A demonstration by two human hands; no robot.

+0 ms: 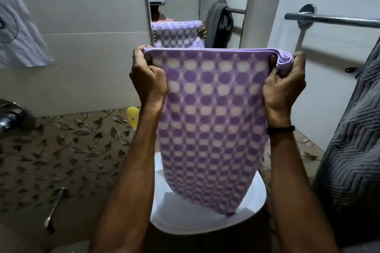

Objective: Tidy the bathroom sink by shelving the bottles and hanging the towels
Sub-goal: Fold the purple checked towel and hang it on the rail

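Hanging towel (213, 119) hiding most of sink (205, 227)

No legible text, bottle (132, 113) label (134, 118) blurred

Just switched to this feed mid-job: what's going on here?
A person holds a purple-and-white dotted cloth towel spread upright, left hand and right hand each gripping a top corner. It is not yet hung. A grey zigzag-textured towel hangs at the right by the chrome wall bar; a yellow plastic bottle shows beside the left forearm.
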